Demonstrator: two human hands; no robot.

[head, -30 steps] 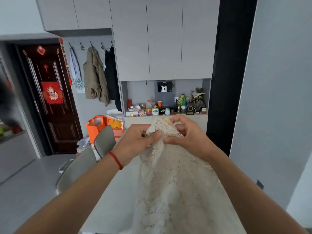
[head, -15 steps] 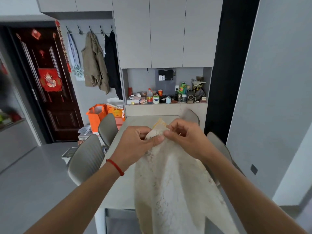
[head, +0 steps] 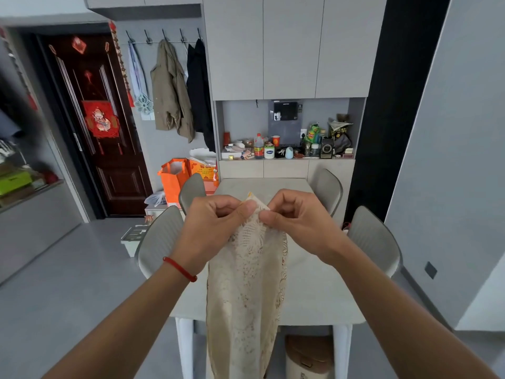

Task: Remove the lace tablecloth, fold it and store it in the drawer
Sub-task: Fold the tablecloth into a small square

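Above a pale, smooth grey surface (head: 314, 283), rectangular, on white legs, ringed by four curved grey shell chairs (head: 374, 239). Hanging down past the near edge, a cream lace tablecloth (head: 246, 283), off the surface now, gathered into a long narrow drape, openwork mesh near the top, floral patterning lower down, slightly mottled. Pinched at its top corner between both hands, raised at chest height and nearly touching. Left hand (head: 210, 231) with fingers curled, thumb and forefinger clamped on the lace; thin red cord bracelet (head: 180, 269) at the wrist. Right hand (head: 297, 222) the same, fingers closed tight on the tablecloth's upper edge. Beyond, matte grey cabinet doors, a cluttered niche of bottles and jars, labels too small to read. Off to the left, a glossy orange paper bag (head: 175, 179), print on it illegible.
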